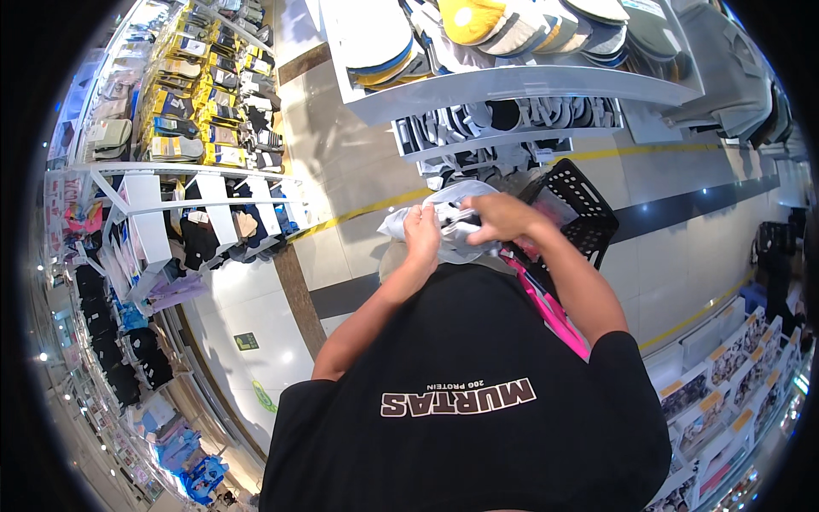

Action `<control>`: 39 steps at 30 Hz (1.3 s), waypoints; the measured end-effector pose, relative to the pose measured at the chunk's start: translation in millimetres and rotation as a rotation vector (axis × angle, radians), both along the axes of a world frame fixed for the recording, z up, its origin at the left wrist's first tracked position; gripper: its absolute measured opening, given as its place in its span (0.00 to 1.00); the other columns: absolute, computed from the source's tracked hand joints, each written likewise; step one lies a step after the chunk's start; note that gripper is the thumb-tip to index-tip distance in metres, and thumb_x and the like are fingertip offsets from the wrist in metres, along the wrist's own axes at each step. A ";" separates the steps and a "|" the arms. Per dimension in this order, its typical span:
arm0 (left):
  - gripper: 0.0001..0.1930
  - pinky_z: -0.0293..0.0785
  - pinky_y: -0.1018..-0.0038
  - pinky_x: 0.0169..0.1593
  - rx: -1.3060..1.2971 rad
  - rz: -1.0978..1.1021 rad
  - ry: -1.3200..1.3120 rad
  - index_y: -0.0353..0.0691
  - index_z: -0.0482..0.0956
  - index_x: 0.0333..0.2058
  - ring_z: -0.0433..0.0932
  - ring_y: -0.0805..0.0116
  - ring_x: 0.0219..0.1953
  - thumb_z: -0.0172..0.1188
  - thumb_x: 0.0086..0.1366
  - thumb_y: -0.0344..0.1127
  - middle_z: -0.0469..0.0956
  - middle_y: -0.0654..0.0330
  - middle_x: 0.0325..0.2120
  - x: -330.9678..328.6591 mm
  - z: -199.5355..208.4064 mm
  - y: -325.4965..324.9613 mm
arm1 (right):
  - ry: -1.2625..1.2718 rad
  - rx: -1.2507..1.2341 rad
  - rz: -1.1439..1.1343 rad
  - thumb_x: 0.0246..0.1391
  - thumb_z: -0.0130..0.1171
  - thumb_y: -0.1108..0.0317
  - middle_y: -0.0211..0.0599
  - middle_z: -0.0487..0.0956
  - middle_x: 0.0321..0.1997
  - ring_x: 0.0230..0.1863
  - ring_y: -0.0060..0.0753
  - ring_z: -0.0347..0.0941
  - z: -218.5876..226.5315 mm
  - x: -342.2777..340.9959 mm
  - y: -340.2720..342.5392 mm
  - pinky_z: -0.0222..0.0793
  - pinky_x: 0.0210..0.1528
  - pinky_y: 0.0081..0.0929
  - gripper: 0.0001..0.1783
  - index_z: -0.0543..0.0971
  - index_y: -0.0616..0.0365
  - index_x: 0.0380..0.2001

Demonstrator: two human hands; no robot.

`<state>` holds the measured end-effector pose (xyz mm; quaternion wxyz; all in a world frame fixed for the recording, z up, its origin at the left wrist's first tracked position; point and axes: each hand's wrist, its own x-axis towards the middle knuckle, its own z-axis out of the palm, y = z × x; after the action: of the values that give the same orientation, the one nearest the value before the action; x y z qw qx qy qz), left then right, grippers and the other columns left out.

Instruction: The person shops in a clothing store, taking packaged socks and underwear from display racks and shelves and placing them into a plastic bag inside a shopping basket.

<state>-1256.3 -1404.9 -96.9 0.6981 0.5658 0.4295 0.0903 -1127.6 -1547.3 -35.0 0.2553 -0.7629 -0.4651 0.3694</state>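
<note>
In front of my chest, a whitish translucent plastic bag [394, 224] is crumpled around my hands. My left hand [422, 235] is closed on the bag's left side, fingers pinched together. To its right, my right hand [503, 218] curls its thumb and fingers around something at the bag's middle; what it grips is partly hidden. A small black-and-white item [452, 213] shows between the two hands, its kind unclear. Just beyond my right wrist is a black perforated basket [589, 200], tilted, with clear-wrapped things inside. A bright pink strap [559, 320] runs below my right forearm.
Ahead stands a white display bin [520, 85] of caps and folded fabric goods, with a lower white tray [512, 143] of black and white pieces. A rack of packaged socks [188, 111] fills the left. White compartment shelving [725, 384] stands at the lower right.
</note>
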 end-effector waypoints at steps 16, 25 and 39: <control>0.12 0.56 0.79 0.23 -0.124 -0.052 -0.017 0.41 0.67 0.25 0.59 0.82 0.20 0.48 0.70 0.35 0.63 0.70 0.17 -5.0 19.3 1.1 | 0.100 -0.044 -0.414 0.29 0.74 0.50 0.51 0.81 0.39 0.42 0.47 0.79 -69.1 -21.5 53.1 0.72 0.46 0.37 0.36 0.79 0.56 0.45; 0.11 0.61 0.79 0.23 -0.325 0.000 -0.005 0.42 0.68 0.27 0.65 0.80 0.20 0.47 0.71 0.37 0.66 0.69 0.19 -8.2 6.2 2.7 | 0.435 0.201 -0.782 0.45 0.71 0.57 0.35 0.80 0.31 0.33 0.21 0.73 -113.0 -24.3 56.3 0.70 0.37 0.23 0.20 0.79 0.63 0.32; 0.09 0.58 0.78 0.18 -0.358 0.159 -0.066 0.45 0.70 0.33 0.65 0.79 0.18 0.45 0.71 0.40 0.68 0.69 0.20 0.8 20.4 13.3 | -0.324 0.138 -0.155 0.29 0.73 0.55 0.44 0.74 0.39 0.45 0.49 0.69 -96.8 -39.7 -23.9 0.63 0.49 0.40 0.30 0.70 0.58 0.34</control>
<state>-1255.5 -1391.7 -76.4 0.7919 0.3937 0.4588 0.0858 -1167.3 -1571.3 -131.8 0.2565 -0.8265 -0.4644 0.1884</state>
